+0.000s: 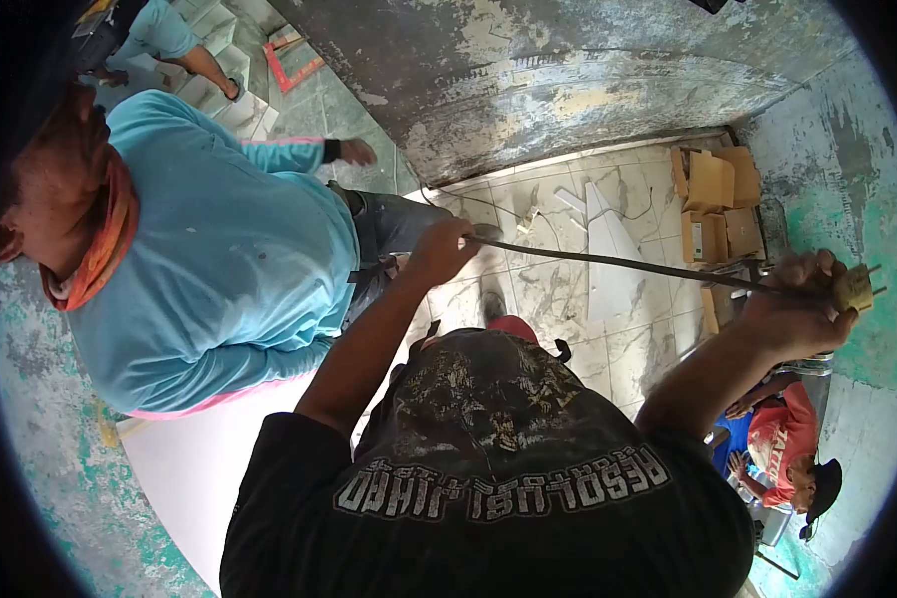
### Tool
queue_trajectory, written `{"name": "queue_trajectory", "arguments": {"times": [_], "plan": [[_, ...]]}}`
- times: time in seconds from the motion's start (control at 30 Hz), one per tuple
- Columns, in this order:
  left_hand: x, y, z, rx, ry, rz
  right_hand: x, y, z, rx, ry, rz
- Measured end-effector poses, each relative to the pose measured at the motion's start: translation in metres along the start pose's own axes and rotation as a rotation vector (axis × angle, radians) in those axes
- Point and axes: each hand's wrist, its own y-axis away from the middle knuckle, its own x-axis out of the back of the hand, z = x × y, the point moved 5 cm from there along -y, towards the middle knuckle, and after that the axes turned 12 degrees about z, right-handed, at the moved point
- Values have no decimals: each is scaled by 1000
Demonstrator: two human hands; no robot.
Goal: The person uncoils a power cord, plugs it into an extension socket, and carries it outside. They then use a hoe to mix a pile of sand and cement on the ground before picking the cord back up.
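By the left hand (443,253), one dark cable (608,259) is pinched; by the right hand (789,304), one yellowish plug (853,288) is gripped, prongs outward. Cable stretched between both, above tiled floor (538,291). Opened cardboard boxes (711,179) are grouped near the wall (835,164).

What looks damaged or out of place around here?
The wall ahead looks damaged: its paint is patchy and worn. On the tiled floor, white panel pieces lie untidily beneath the power cable you're holding.
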Motion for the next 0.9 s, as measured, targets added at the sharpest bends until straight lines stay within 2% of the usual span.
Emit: {"name": "queue_trajectory", "arguments": {"times": [0.1,0.13,0.2,0.27,0.33,0.37,0.43,0.5,0.53,0.6,0.63,0.67,0.7,0.73,0.77,0.8,0.83,0.87,0.9], "plan": [[23,5,5,-54,-96,314,24,-18,-17,35,76,99],[26,2,0,27,-74,205,34,-27,-23,74,132,89],[39,4,0,101,-12,245,45,-38,-31,127,167,140],[53,7,11,63,-5,338,60,-52,-32,113,172,110],[81,11,38,-94,-66,501,59,-46,-16,152,356,297],[93,12,38,122,69,457,61,-44,-7,172,442,395],[103,25,35,560,326,343,78,-43,20,90,526,362],[95,35,30,404,442,345,106,-35,56,-33,629,305],[94,36,46,349,407,300,123,-27,75,-111,688,264],[93,39,77,234,344,215,162,0,120,-335,636,312],[91,39,100,180,392,168,138,30,132,-308,527,27],[88,38,119,247,497,99,170,44,162,-657,582,134],[86,35,131,181,589,-35,173,68,182,-840,625,97],[84,34,141,255,686,-101,157,99,192,-826,574,-160],[85,31,150,233,666,-125,167,125,214,-1017,568,-141],[91,28,162,194,858,-160,133,155,215,-1107,388,-172],[98,24,167,117,779,-207,129,180,228,-930,545,-416],[106,20,177,53,778,-169,100,197,233,-1208,303,-289],[110,18,186,-5,772,-130,71,214,231,-1288,303,-336]]}}
